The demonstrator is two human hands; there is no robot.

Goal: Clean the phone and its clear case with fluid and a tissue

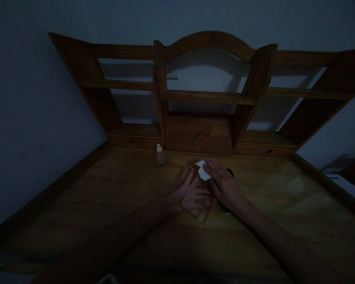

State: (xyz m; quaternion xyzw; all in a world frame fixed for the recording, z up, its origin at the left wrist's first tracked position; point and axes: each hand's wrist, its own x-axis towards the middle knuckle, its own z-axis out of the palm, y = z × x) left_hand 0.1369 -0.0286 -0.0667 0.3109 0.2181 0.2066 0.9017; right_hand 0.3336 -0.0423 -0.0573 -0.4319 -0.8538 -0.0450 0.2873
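Note:
My left hand (189,196) holds a clear phone case (205,215) tilted above the desk. Its fingers show through the see-through panel, spread behind it, and the thumb lies along the upper left edge. With bent fingers, my right hand (221,179) presses a folded white tissue (204,172) against the upper part of the case. A dark phone (226,210) lies on the desk beneath my right hand, which covers most of it. To the left stands a small dropper bottle (160,157) with a white cap; dim light makes its label unreadable.
The wooden desk (91,189) has a raised shelf unit (207,96) with small drawers along its back. A wall socket (172,73) shows behind the shelves. Raised wooden edges border both sides. Beyond the right edge lies a pale flat object (347,185).

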